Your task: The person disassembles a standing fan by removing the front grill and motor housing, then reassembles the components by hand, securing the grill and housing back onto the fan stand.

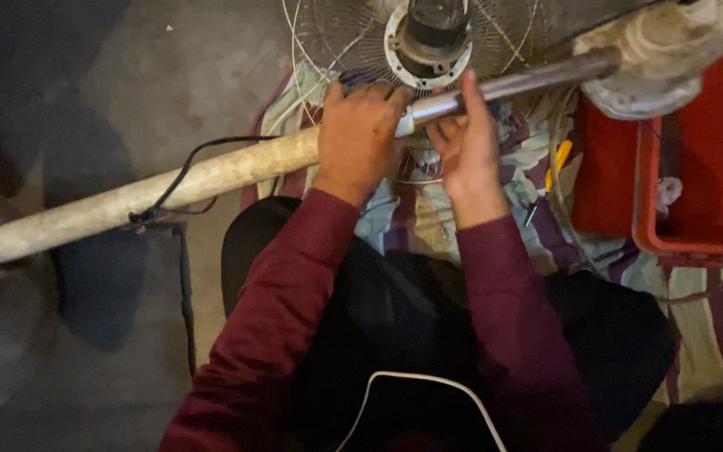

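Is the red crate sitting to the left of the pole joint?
No, the red crate sits at the right edge of the view, right of the joint that the left hand and right hand grip on the pole.

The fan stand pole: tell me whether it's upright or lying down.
Lying down. The fan stand pole runs nearly level across the person's lap, the left hand gripping it and the right hand at its metal inner tube.

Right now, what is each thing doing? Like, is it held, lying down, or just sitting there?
Long cream-coloured plastic pole: held, lying almost flat.
Shiny silver metal inner tube: sticking out of the pole.
Left hand: grip closed round the pole's end.
Right hand: fingers on the tube.
Round wire fan guard: lying on the cloth.
Red plastic crate: resting on the floor.
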